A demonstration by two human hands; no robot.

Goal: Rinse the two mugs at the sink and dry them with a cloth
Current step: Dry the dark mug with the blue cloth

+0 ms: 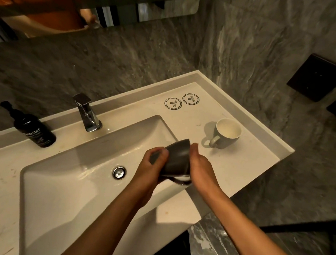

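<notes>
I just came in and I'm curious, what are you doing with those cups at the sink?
A person holds a dark mug upside down in both hands, the left hand and the right hand, over the right edge of the sink. No water shows at the tap. A second, light mug stands upright on the counter beside it. No cloth shows.

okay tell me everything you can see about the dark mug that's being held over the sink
The dark mug looks like glazed dark grey ceramic, smooth and slightly shiny. It is tipped over with its base pointing up and away and its rim towards the person, the handle hanging at the lower edge. It sits above the right edge of the sink. The left hand curls round its left side; the right hand lies against its right side. No cloth shows.
</notes>
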